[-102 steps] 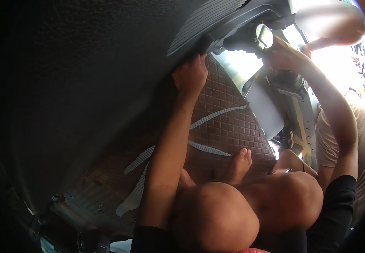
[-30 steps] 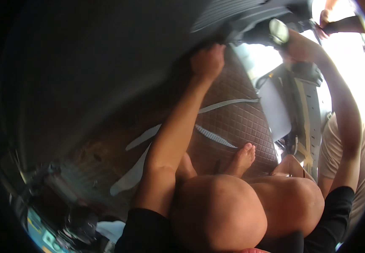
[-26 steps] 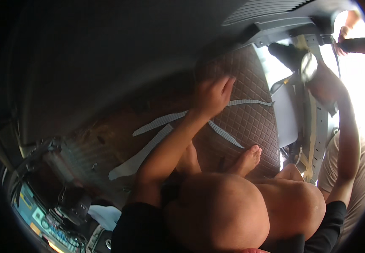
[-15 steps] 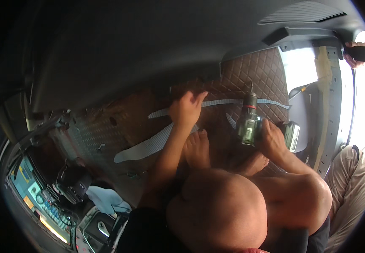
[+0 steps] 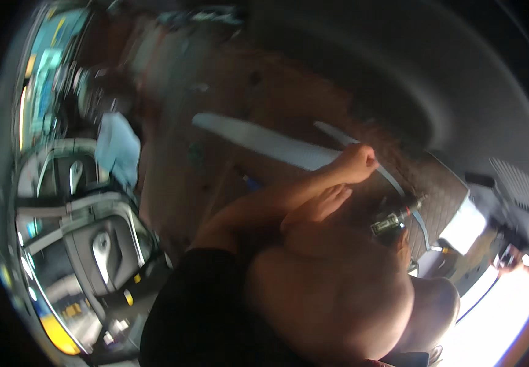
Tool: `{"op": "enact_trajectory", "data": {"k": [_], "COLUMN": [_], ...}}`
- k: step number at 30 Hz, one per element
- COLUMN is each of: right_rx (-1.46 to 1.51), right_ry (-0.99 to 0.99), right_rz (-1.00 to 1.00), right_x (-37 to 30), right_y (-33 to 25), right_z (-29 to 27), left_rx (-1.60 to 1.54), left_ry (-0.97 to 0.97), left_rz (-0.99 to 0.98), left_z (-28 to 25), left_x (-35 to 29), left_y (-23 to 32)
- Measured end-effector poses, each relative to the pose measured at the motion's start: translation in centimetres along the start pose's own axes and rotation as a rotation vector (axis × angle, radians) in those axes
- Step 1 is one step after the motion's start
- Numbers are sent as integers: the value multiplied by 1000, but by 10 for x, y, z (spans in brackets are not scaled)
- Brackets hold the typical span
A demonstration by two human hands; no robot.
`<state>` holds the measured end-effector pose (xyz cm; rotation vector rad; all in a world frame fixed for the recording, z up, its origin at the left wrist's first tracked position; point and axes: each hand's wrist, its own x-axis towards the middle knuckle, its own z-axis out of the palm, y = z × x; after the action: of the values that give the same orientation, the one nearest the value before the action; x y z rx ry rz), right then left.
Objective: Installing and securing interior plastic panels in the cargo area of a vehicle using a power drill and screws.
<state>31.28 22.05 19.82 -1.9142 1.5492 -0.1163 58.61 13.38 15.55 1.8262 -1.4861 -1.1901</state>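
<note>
My right hand [image 5: 404, 243], mostly hidden behind my knee, grips a cordless drill [image 5: 389, 224]. The drill's nose points right and slightly up, over the brown quilted mat [image 5: 444, 183]. My left hand [image 5: 357, 163] is closed, fingers curled, close to a narrow pale grey strip [image 5: 391, 180] lying across the floor. Whether those fingers hold something small cannot be made out. Beside my left forearm lies a wider pale grey ribbed strip [image 5: 258, 138], its near end passing behind the arm. My bare foot [image 5: 319, 207] rests below the left hand.
A dark moulded panel [image 5: 460, 98] overhangs at upper right. Another person's hand [image 5: 509, 260] with a dark object shows at the bright opening. Vehicle doors [image 5: 102, 251] and a pale cloth [image 5: 117, 147] are at left. A small blue item [image 5: 252, 182] lies on the floor.
The view has swung left and turned, bringing the doors into fuller sight. My left hand's fingers look more curled. The drill is still in my right hand, now partly behind my knee.
</note>
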Motion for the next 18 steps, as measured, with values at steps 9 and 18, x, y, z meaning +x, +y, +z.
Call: {"op": "enact_trajectory", "data": {"k": [9, 18], "right_rx": [-134, -546], "right_ry": [-244, -156], "right_rz": [-33, -58], "right_x": [43, 34], "right_y": [-41, -17], "right_z": [-65, -51], "left_rx": [-1029, -1174], "left_ry": [93, 249], "left_rz": [-445, -628], "left_z": [-74, -126], "left_x": [-134, -148], "left_y": [-60, -65]}}
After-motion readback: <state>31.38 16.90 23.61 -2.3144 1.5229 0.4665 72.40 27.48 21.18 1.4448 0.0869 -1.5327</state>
